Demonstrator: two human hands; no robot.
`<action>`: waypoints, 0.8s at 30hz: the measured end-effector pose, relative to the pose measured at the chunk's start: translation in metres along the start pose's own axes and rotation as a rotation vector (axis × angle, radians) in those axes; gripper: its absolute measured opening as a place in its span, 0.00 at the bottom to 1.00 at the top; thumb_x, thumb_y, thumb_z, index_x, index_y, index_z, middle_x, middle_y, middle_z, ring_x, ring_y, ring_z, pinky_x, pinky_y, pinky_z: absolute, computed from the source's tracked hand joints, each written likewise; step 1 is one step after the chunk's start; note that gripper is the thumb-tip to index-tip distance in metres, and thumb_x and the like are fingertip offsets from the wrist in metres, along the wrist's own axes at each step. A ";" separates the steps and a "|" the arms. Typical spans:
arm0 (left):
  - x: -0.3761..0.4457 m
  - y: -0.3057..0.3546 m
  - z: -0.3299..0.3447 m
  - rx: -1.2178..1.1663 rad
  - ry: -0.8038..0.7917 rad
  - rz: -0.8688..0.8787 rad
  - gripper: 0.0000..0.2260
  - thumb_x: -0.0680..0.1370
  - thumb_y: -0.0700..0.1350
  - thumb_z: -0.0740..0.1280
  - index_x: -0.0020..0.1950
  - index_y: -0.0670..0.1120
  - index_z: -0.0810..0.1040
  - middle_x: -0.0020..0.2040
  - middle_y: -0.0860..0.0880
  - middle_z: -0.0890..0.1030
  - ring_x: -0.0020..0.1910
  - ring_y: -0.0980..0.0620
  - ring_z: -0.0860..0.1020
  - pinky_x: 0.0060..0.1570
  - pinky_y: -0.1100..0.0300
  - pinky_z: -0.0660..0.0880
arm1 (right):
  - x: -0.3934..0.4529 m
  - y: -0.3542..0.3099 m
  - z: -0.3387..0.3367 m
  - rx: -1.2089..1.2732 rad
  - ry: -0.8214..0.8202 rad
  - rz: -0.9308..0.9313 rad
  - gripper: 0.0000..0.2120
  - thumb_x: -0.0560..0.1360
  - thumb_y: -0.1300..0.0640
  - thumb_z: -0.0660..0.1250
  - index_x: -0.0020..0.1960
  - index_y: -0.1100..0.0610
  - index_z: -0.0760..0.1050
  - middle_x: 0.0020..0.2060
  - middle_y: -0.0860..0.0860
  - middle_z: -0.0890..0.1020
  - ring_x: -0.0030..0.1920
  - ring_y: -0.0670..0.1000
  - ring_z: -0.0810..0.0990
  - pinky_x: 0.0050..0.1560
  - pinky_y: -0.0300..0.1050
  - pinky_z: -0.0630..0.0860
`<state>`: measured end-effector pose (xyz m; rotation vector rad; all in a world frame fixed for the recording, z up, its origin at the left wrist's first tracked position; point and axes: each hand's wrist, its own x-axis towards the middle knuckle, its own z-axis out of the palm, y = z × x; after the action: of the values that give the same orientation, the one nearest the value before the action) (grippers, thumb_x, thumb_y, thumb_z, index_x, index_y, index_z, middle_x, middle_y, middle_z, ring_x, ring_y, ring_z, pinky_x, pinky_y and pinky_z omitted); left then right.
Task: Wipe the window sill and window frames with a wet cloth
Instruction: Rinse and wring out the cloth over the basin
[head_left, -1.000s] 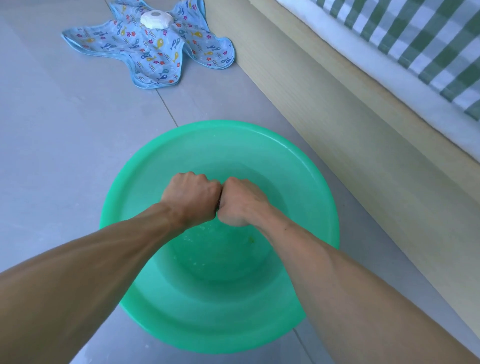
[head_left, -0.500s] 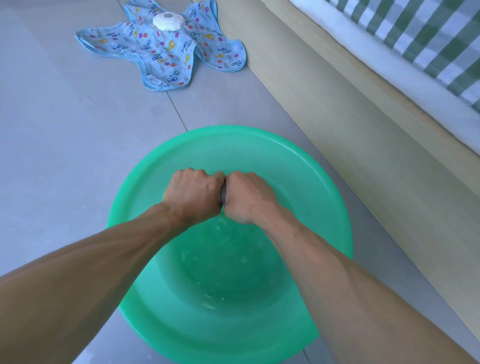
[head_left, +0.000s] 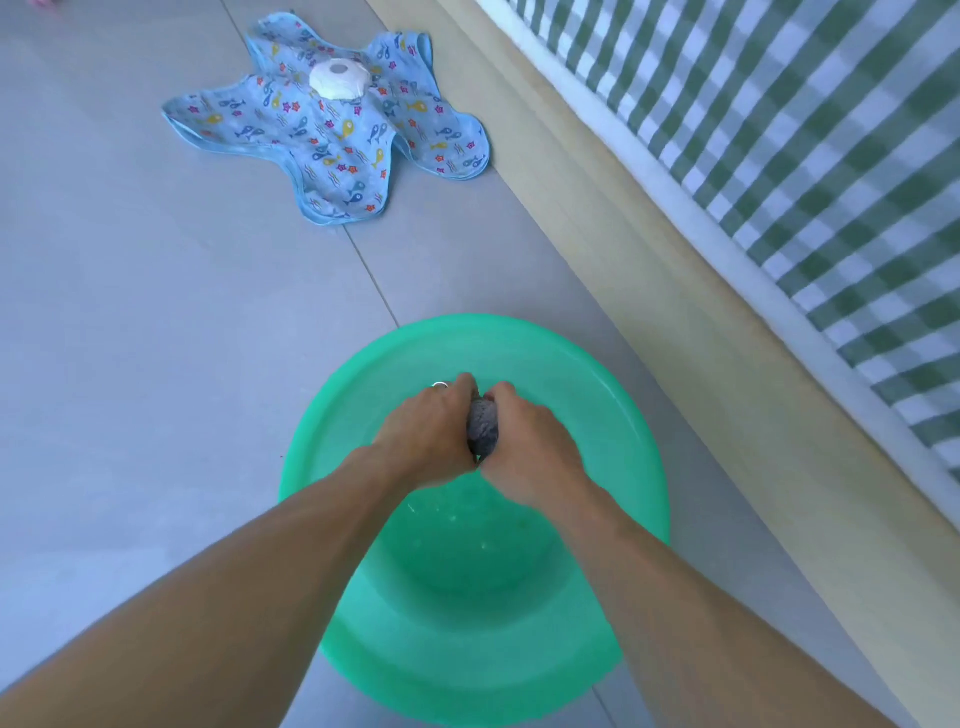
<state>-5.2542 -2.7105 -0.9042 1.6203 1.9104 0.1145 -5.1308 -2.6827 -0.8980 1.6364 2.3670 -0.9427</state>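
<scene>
Cloth (head_left: 482, 427) | both fists squeeze it | over green basin (head_left: 613, 415)

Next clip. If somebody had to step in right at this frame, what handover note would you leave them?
Left hand: grips one end of the grey cloth.
Right hand: grips the other end; the hands are close together, with the cloth bunched between them.
Where things are: the cloth is held over the green basin, which sits on the floor beside a wooden bed frame. There seems to be water in the basin.
Done: the cloth looks wetted and is apparently being wrung out.
Left: finish wringing, then wipe the window sill and frames; neither is in view here.
</scene>
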 end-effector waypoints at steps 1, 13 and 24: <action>-0.009 0.004 -0.015 -0.135 -0.018 -0.023 0.29 0.68 0.43 0.74 0.65 0.48 0.65 0.52 0.43 0.73 0.49 0.42 0.77 0.43 0.55 0.71 | -0.009 -0.005 -0.010 0.126 0.012 0.043 0.23 0.67 0.58 0.71 0.60 0.53 0.70 0.50 0.53 0.79 0.50 0.59 0.79 0.43 0.48 0.74; -0.150 0.083 -0.202 -0.895 0.013 -0.269 0.08 0.74 0.36 0.69 0.49 0.47 0.77 0.44 0.46 0.81 0.37 0.49 0.77 0.36 0.60 0.73 | -0.136 -0.113 -0.190 0.707 -0.003 0.153 0.27 0.67 0.36 0.67 0.46 0.61 0.80 0.35 0.58 0.81 0.35 0.51 0.75 0.44 0.62 0.78; -0.304 0.162 -0.316 -1.282 0.482 -0.510 0.10 0.83 0.44 0.60 0.49 0.41 0.77 0.41 0.46 0.79 0.42 0.48 0.79 0.51 0.50 0.79 | -0.222 -0.214 -0.314 0.632 -0.333 -0.296 0.15 0.64 0.52 0.78 0.45 0.53 0.75 0.38 0.51 0.84 0.36 0.47 0.81 0.40 0.46 0.78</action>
<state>-5.2581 -2.8488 -0.4575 0.2400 1.7992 1.2865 -5.1500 -2.7382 -0.4617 1.1353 2.2305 -2.0025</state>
